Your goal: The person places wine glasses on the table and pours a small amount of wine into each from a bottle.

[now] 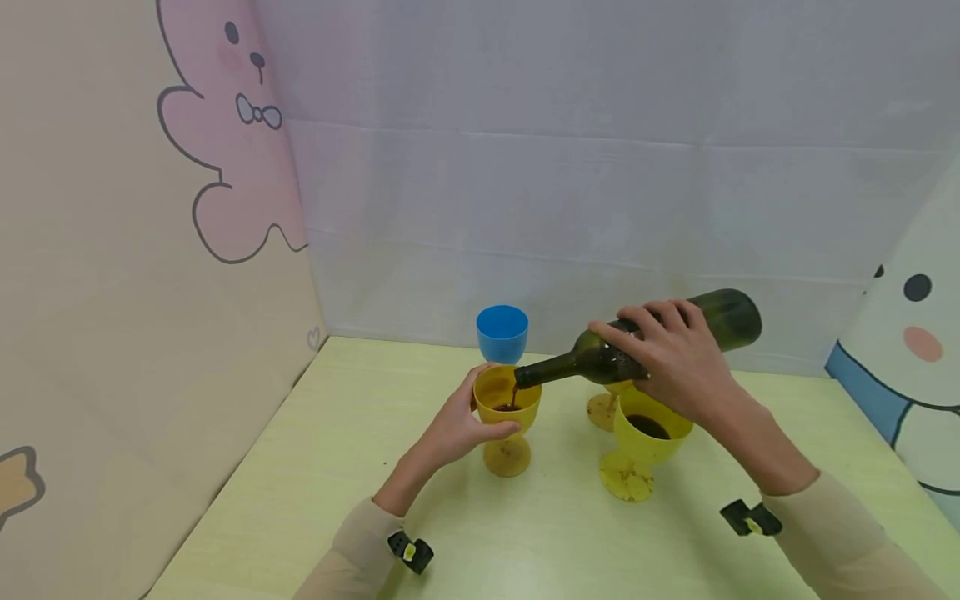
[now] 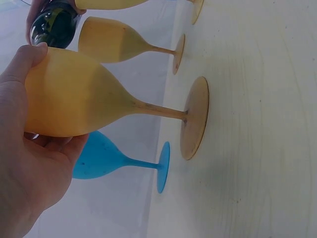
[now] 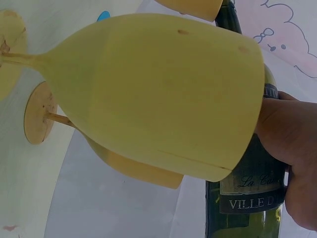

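Note:
In the head view my left hand (image 1: 457, 427) grips the bowl of an orange-yellow wine glass (image 1: 507, 425), whose foot is on the table. My right hand (image 1: 678, 358) holds a dark green wine bottle (image 1: 600, 354), tilted so its mouth is at that glass's rim. A dark red stream runs from the mouth into the glass, where some dark liquid (image 1: 507, 407) lies at the bottom. Below my right hand stands a brighter yellow wine glass (image 1: 648, 446) with dark liquid inside. The left wrist view shows thumb and fingers around the held glass (image 2: 74, 94). A label (image 3: 252, 186) shows on the bottle in the right wrist view.
A blue wine glass (image 1: 502, 333) stands behind the held one. Another orange-yellow glass (image 1: 602, 412) is partly hidden behind the bottle and the brighter glass. The pale wooden table (image 1: 315, 500) meets a white sheet (image 1: 562, 208) at the back and printed panels at both sides.

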Available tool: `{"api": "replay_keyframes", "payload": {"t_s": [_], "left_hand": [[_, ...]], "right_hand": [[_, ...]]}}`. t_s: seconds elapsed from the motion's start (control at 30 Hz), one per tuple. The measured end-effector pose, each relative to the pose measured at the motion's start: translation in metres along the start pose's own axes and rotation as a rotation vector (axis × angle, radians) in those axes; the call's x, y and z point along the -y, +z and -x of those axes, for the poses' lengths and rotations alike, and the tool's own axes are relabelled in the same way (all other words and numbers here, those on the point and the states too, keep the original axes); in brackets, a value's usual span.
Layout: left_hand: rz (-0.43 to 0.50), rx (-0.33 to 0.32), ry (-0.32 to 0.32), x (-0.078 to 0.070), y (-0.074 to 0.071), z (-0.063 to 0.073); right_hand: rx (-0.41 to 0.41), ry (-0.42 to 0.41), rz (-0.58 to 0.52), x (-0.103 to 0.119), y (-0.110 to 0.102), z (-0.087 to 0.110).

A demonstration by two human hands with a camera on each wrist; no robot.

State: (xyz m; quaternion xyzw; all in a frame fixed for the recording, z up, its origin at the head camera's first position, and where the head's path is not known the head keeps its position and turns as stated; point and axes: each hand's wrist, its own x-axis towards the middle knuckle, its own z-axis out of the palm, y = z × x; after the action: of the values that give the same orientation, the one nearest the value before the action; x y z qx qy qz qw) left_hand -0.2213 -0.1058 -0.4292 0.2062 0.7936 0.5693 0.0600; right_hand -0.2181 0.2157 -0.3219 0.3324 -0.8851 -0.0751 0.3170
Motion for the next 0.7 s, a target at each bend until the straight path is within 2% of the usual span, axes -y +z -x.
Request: {"api": "replay_keyframes", "payload": {"t_s": [0.17, 0.33, 0.7], "left_hand": [[-0.002, -0.002, 0.001, -0.0009, -0.0001, 0.0009], [-0.008, -0.005, 0.027, -0.0007, 0.0001, 0.0015], [-0.006, -0.012, 0.001, 0.0018, 0.0003, -0.0001]], "right_hand": [[-0.014, -0.009, 0.005, 0.0002, -0.0005, 0.0003], [-0.035, -0.023, 0.015, -0.0001, -0.001, -0.0005], [-0.059, -0.04, 0.025, -0.0004, -0.0021, -0.0023]]}}
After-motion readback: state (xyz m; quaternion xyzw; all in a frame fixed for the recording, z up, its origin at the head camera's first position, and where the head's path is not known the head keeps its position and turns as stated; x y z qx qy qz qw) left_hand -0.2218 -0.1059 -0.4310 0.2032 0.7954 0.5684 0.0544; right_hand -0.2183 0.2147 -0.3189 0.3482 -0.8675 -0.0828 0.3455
